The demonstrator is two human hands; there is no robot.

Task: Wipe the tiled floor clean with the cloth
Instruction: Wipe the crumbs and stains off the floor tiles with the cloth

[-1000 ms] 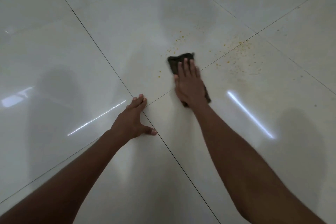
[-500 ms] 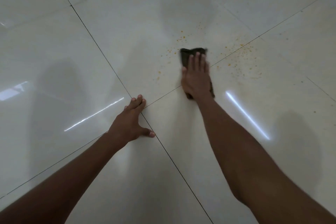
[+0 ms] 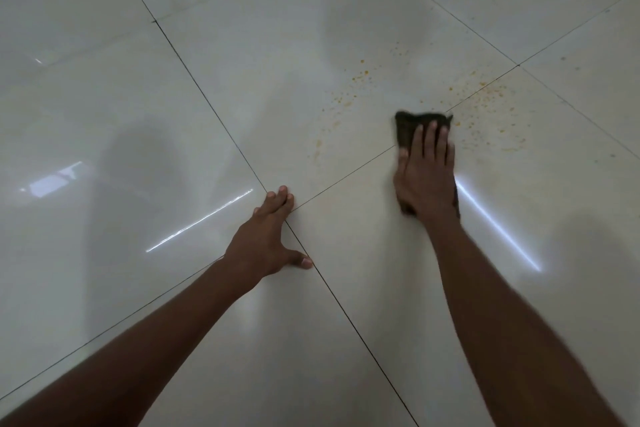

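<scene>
A dark cloth [image 3: 408,126] lies flat on the glossy pale tiled floor [image 3: 242,97], across a grout line. My right hand [image 3: 426,173] presses down on it with straight fingers, covering most of it; only its far edge and a strip by the wrist show. Orange-yellow specks [image 3: 491,107] are scattered on the tile just right of the cloth, and more specks [image 3: 349,90] lie to its upper left. My left hand [image 3: 268,236] rests flat on the floor where the grout lines cross, thumb spread out.
Dark grout lines [image 3: 194,83] run diagonally between the large tiles. Bright light streaks [image 3: 495,225] and soft shadows reflect off the shiny surface.
My right hand has slid the cloth to the right along the grout line, nearer the specks on the right tile. The left hand stays planted in the same spot.
</scene>
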